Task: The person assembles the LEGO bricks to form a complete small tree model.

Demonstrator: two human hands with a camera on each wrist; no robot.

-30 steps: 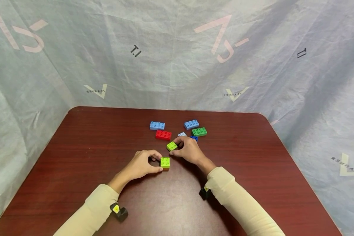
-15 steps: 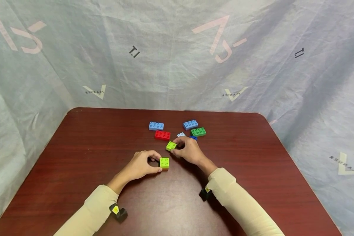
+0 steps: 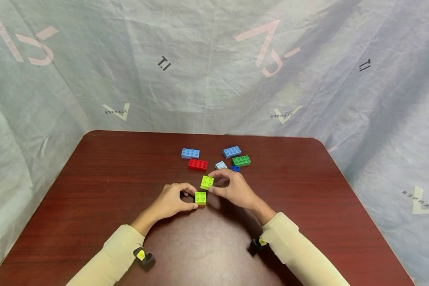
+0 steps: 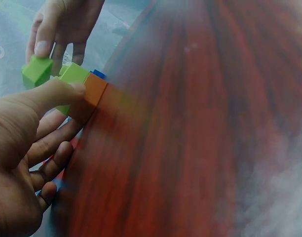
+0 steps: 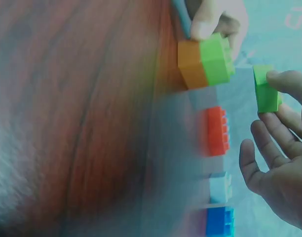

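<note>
Nearest you, your pale sleeves [image 3: 105, 254] are reaching in from the bottom edge, and a small black device with a yellow patch is sitting at each cuff, one left [image 3: 144, 258] and one right [image 3: 258, 247].

Your left hand [image 3: 170, 200] is pinching a two-brick stack between thumb and fingers, the thumb pressing its near side. In that stack, a lime brick [image 3: 200, 198] is sitting on top of an orange brick [image 5: 193, 64], and the stack is standing on the table [image 3: 111, 167], near its middle.

Just beyond, your right hand [image 3: 234, 188] is gripping a loose lime brick [image 3: 207, 182] between thumb and forefinger, while its other fingers are curving free below. You are holding that brick up off the table, studs upward, just past the stack; a gap is showing between the two in the right wrist view.

Farther out, a small blue brick [image 3: 235, 169] is lying just past your right knuckles, with a small pale brick [image 3: 221, 165] to its left. A red brick [image 3: 198, 165] is resting left of these, and a green brick [image 3: 241, 160] behind the blue one. Two light blue bricks, left [image 3: 190, 153] and right [image 3: 232, 151], are lying farthest.

Behind the table, a grey printed cloth [image 3: 200, 91] is hanging.
</note>
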